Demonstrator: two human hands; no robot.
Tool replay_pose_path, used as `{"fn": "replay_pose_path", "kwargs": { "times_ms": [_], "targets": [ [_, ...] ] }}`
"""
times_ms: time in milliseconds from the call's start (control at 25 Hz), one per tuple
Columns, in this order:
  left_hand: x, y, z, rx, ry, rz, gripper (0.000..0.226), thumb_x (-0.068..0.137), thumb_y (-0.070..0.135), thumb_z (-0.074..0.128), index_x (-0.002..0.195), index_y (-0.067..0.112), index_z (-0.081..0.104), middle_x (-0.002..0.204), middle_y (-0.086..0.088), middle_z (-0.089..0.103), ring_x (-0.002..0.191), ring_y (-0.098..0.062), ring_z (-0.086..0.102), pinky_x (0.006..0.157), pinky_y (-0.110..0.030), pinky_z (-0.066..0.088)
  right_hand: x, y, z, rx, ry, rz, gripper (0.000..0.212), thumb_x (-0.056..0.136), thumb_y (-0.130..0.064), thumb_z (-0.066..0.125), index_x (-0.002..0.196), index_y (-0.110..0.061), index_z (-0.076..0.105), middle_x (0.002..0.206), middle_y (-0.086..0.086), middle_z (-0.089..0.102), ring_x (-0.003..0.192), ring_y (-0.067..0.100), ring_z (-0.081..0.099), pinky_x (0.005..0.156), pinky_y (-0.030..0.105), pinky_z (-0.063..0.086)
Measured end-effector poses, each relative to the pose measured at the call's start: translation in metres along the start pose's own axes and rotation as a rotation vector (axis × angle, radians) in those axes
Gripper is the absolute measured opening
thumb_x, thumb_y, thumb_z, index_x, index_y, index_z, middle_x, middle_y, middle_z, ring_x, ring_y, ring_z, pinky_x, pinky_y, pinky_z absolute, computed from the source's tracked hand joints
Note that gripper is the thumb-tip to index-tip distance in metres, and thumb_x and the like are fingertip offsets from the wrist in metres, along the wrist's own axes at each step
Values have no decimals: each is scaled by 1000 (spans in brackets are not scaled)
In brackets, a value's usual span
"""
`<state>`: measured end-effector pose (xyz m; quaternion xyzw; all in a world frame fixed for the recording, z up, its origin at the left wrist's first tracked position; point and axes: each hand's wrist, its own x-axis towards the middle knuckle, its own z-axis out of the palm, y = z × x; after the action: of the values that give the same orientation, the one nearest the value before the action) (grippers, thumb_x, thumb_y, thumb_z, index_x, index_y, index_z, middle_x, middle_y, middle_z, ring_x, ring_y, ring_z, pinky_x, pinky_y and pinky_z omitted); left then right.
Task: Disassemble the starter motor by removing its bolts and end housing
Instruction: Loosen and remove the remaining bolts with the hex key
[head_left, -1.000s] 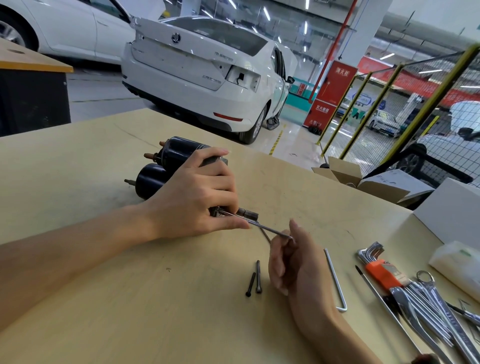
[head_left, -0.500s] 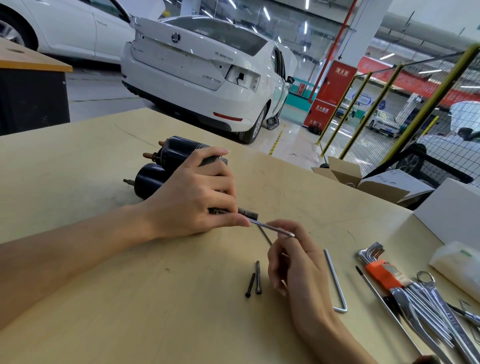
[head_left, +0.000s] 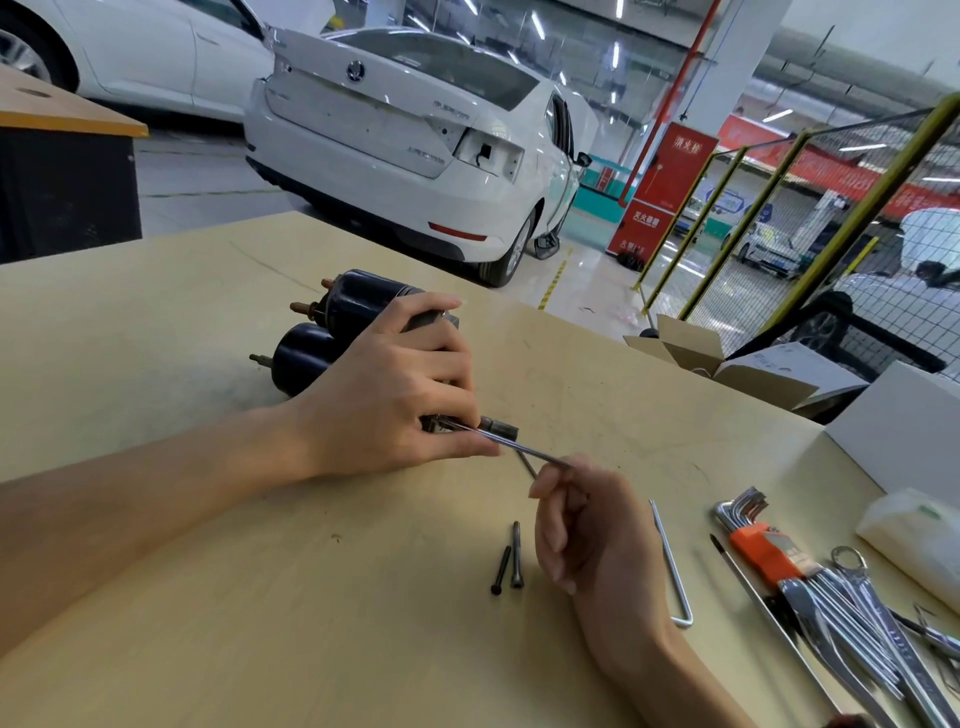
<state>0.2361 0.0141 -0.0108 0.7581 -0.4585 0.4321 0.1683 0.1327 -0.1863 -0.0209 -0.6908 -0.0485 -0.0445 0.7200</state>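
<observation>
A black starter motor with its solenoid lies on the wooden table, terminals pointing left. My left hand grips its right end, covering the housing; a small metal shaft tip sticks out past my fingers. My right hand pinches the end of a thin silver hex key whose other end goes in under my left fingers. Two removed black bolts lie side by side on the table just left of my right hand.
A long L-shaped hex key lies right of my right hand. Further right are an orange-holdered hex key set, several chrome wrenches, a white bag, a white box and an open cardboard box. White cars stand beyond the table.
My right hand has turned on the hex key, its fingers rolling up and over the key's end. My left hand and the motor have stayed in place.
</observation>
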Motion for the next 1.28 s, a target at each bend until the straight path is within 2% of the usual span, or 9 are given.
{"fn": "replay_pose_path", "kwargs": {
  "times_ms": [120, 320, 440, 520, 720, 880, 1000, 1080, 1280],
  "targets": [
    [-2, 1, 0, 1, 7, 21, 26, 87, 46, 74, 73, 25, 75, 74, 13, 63, 88, -9, 59, 114, -46, 30, -2, -2, 0, -51, -20, -43, 27, 76, -21, 42, 70, -9, 65, 48, 8, 38, 39, 18, 33, 38, 19, 24],
    [1, -1, -2, -38, -8, 2, 30, 90, 48, 69, 73, 24, 75, 75, 14, 64, 88, -9, 60, 115, -45, 29, -2, 1, 0, -130, 3, -72, 40, 93, 2, 33, 77, -10, 68, 49, 8, 40, 39, 18, 34, 38, 19, 25],
    [-1, 0, 1, -30, 26, 13, 30, 89, 48, 70, 71, 23, 73, 73, 14, 63, 87, -9, 60, 115, -45, 30, -1, 3, 2, -133, 91, -24, 32, 97, -6, 38, 92, -20, 66, 53, 8, 44, 39, 17, 36, 37, 20, 24],
    [1, 2, 1, -36, 29, 1, 31, 88, 48, 71, 70, 23, 73, 73, 13, 63, 87, -8, 60, 114, -45, 31, 2, 2, 2, -108, 135, 21, 23, 100, -16, 41, 95, -20, 63, 56, 7, 46, 39, 16, 37, 36, 21, 24],
    [0, 1, 0, -42, 22, -14, 33, 87, 51, 70, 69, 23, 73, 73, 13, 64, 87, -10, 62, 116, -42, 28, 3, -2, 4, -19, 131, 133, 60, 98, -50, 33, 56, -17, 61, 48, 4, 39, 38, 16, 35, 35, 23, 24],
    [1, 2, -2, -30, 4, -13, 31, 84, 51, 74, 69, 24, 73, 73, 13, 64, 88, -8, 60, 115, -44, 30, 3, -4, 6, 65, 54, 151, 59, 86, -61, 38, 51, -17, 56, 47, 4, 37, 38, 17, 32, 36, 23, 22],
    [0, 1, -1, -19, 7, -3, 30, 84, 51, 75, 69, 24, 73, 73, 14, 63, 88, -8, 60, 115, -44, 29, 1, -4, 6, 76, 4, 107, 58, 86, -62, 45, 55, -15, 57, 49, 6, 37, 38, 17, 32, 36, 22, 23],
    [1, 2, -1, -17, 5, -1, 31, 85, 50, 74, 69, 24, 73, 73, 13, 63, 87, -10, 61, 115, -45, 29, 0, -3, 5, 84, -26, 67, 52, 83, -56, 42, 60, -14, 60, 49, 6, 37, 38, 17, 33, 36, 21, 23],
    [0, 2, -1, -6, -6, 6, 29, 87, 49, 72, 71, 24, 74, 74, 13, 64, 87, -11, 61, 115, -45, 29, -2, -1, 3, 37, -58, -5, 26, 77, -28, 45, 71, -12, 64, 49, 7, 37, 37, 17, 33, 37, 19, 23]
  ]
}}
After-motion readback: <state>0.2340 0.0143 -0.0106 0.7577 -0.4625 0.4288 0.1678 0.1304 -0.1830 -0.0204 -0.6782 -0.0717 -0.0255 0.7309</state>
